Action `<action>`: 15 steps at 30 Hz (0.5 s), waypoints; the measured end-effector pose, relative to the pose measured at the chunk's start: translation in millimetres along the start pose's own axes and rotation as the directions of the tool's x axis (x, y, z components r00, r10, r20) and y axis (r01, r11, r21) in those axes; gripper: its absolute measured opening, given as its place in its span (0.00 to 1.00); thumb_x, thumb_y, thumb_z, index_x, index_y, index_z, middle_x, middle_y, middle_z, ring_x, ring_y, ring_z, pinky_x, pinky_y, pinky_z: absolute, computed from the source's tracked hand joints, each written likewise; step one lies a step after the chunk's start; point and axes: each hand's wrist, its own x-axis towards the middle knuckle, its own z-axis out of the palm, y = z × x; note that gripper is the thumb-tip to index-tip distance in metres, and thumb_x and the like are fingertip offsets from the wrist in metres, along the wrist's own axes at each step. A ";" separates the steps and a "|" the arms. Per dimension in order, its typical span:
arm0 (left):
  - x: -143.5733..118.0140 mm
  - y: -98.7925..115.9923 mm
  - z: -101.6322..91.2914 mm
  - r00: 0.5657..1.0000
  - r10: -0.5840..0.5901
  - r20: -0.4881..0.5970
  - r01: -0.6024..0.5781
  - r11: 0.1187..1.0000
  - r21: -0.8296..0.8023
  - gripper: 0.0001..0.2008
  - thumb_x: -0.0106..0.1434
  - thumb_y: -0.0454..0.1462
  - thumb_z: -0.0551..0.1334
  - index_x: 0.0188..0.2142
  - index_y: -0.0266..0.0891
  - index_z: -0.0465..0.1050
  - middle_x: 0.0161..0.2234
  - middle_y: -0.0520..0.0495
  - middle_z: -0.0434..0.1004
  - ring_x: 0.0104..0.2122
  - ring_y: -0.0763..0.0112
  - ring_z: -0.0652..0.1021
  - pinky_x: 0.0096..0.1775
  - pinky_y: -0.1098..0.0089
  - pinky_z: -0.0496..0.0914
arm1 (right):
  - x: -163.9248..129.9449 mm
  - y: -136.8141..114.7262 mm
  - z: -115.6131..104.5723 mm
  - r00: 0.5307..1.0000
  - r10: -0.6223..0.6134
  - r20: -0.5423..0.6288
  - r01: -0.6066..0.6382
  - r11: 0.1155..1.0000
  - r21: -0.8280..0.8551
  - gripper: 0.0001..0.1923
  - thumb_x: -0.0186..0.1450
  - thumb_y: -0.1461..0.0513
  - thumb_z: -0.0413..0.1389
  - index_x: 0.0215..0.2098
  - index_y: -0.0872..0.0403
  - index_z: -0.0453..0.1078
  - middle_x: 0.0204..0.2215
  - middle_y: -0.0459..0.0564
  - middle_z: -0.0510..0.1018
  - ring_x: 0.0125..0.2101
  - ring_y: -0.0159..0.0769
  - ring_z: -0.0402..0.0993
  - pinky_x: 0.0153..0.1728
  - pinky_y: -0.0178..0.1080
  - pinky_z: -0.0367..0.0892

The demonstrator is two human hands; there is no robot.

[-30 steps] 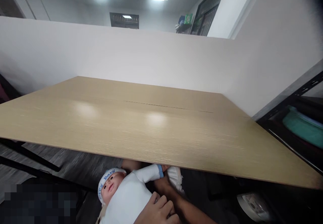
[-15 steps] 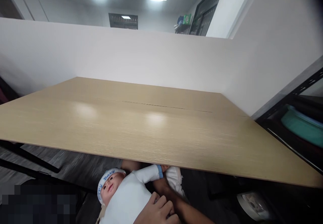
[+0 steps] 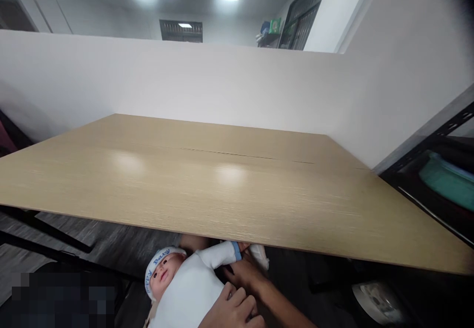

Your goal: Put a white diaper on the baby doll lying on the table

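A baby doll (image 3: 190, 288) in a white long-sleeved top with blue cuffs lies on its back below the table's front edge. Its white cap (image 3: 160, 264) carries blue lettering that reads "Happy Baby". Curled fingers of my left hand (image 3: 235, 306) rest against the lower part of the doll's body, closed on it. From the lower right, my right hand (image 3: 242, 270) reaches beside the doll's outstretched arm; its fingers are mostly hidden. A white cloth-like thing (image 3: 261, 255) shows just past that hand, partly under the table edge. Whether my right hand grips it I cannot tell.
A wooden table (image 3: 207, 190) spans the view, its front edge above my hands. Behind it stands a low white partition (image 3: 207, 81). A dark rack with a green item (image 3: 448, 180) is at the right. A pale round-fronted object (image 3: 379, 301) sits below.
My right hand has shifted up and left, and now covers more of the white cloth-like thing. The doll and my left hand are almost where they were.
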 end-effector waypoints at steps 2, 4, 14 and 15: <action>0.7 0.6 -0.8 1.000 -0.004 0.004 0.004 1.000 -0.001 0.14 0.70 0.44 0.72 0.37 0.42 0.69 0.31 0.54 0.71 0.30 0.68 0.69 0.35 0.63 0.57 | -16.3 13.0 -7.5 0.995 0.027 0.092 -0.028 1.000 0.002 0.10 0.67 0.57 0.66 0.47 0.44 0.83 0.58 0.53 0.83 0.61 0.63 0.75 0.63 0.64 0.70; 1.0 1.4 -1.5 1.000 -0.018 -0.010 0.018 1.000 -0.007 0.13 0.71 0.43 0.72 0.37 0.42 0.69 0.31 0.54 0.71 0.31 0.68 0.70 0.36 0.64 0.58 | -36.8 17.7 -22.5 0.990 0.031 0.136 -0.039 0.998 0.056 0.12 0.72 0.54 0.61 0.52 0.41 0.82 0.62 0.51 0.81 0.64 0.60 0.73 0.67 0.64 0.65; -3.3 1.9 -2.8 1.000 0.015 0.028 -0.013 0.997 -0.071 0.11 0.71 0.47 0.71 0.39 0.45 0.75 0.33 0.55 0.71 0.33 0.69 0.69 0.37 0.63 0.57 | -54.7 -25.5 -74.2 0.997 -0.039 -0.064 0.046 0.994 0.103 0.21 0.69 0.67 0.60 0.59 0.48 0.72 0.57 0.51 0.79 0.57 0.42 0.77 0.61 0.44 0.71; -3.4 1.9 -3.4 1.000 0.013 0.008 -0.012 0.996 -0.086 0.11 0.71 0.47 0.72 0.39 0.46 0.76 0.33 0.56 0.71 0.33 0.69 0.68 0.37 0.63 0.57 | -47.6 -26.8 -72.5 0.995 -0.096 -0.020 0.098 0.992 0.075 0.26 0.68 0.67 0.60 0.62 0.47 0.70 0.59 0.50 0.78 0.60 0.42 0.75 0.63 0.44 0.70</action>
